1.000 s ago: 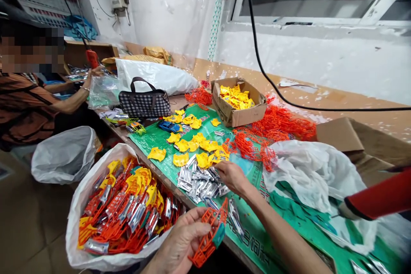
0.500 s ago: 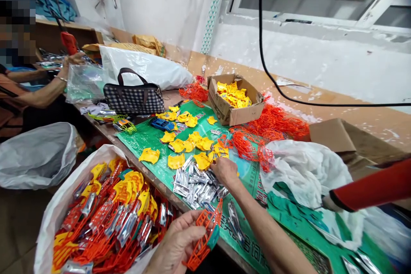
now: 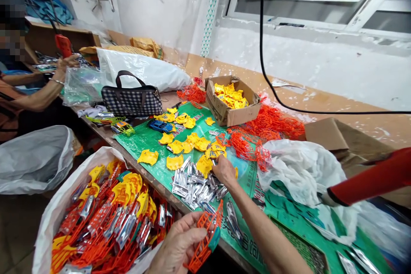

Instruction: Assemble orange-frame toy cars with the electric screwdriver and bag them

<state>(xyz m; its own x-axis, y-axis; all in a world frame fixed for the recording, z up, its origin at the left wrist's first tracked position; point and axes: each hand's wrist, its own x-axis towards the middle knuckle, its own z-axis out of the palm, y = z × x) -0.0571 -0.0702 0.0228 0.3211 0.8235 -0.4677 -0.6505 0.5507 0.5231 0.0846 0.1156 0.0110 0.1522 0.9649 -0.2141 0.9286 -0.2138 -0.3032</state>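
My left hand (image 3: 180, 239) grips an orange lattice-like plastic toy car frame (image 3: 205, 239) with a green part at its end, low in the view in front of the table edge. My right hand (image 3: 224, 170) reaches over the green sheet, its fingers pinched at the edge of a yellow plastic car shell (image 3: 204, 166), which is tilted up. Part of the fingertips is hidden. Beneath and left of this hand lies a heap of shiny silver plastic parts (image 3: 192, 185). More yellow shells (image 3: 175, 162) are scattered just beyond the heap.
A white sack (image 3: 41, 222) of assembled-looking orange, silver and yellow pieces stands at left. Farther back are a cardboard box (image 3: 237, 117) of yellow shells, orange netted frames (image 3: 272, 120) and a checked bag (image 3: 131, 102). A red tool (image 3: 372, 180) juts in from the right. Another person's arm (image 3: 41, 96) is at far left.
The yellow shell by my right fingers has shifted toward me and tilted up from the pile. My left hand keeps its hold on the orange frame. The view has shifted slightly.
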